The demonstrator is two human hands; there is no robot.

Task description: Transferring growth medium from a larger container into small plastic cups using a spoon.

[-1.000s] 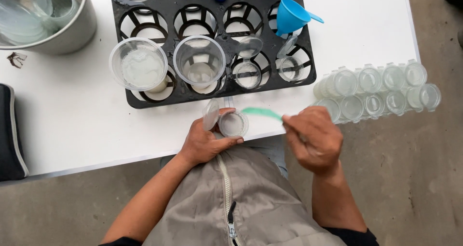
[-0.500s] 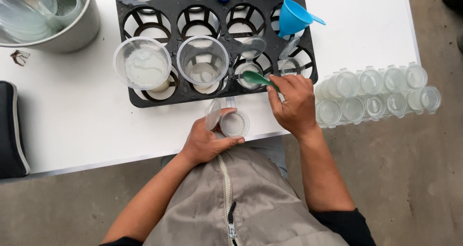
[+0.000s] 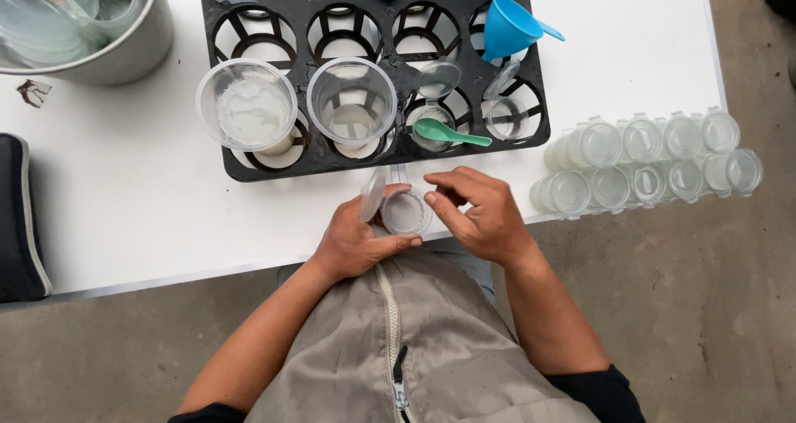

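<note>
My left hand [image 3: 355, 240] grips a small clear plastic cup [image 3: 406, 213] with white content and its hinged lid standing open at the left. My right hand [image 3: 479, 216] rests its fingertips against the cup's right rim. A green plastic spoon [image 3: 448, 132] lies across a small cup in the black tray [image 3: 265, 167], just beyond my hands. Two larger clear cups [image 3: 246, 104] [image 3: 351, 101] stand in the tray's near row; the left one holds white liquid.
A blue funnel [image 3: 507, 26] sits in the tray's right side. Rows of small lidded clear cups [image 3: 647, 162] lie at the table's right edge. A metal bowl [image 3: 124, 46] stands at the far left. A dark object [image 3: 21, 224] sits at the left edge.
My right hand carried the green spoon from the small cup to the tray, left it there, and came back to the cup held in my left hand.
</note>
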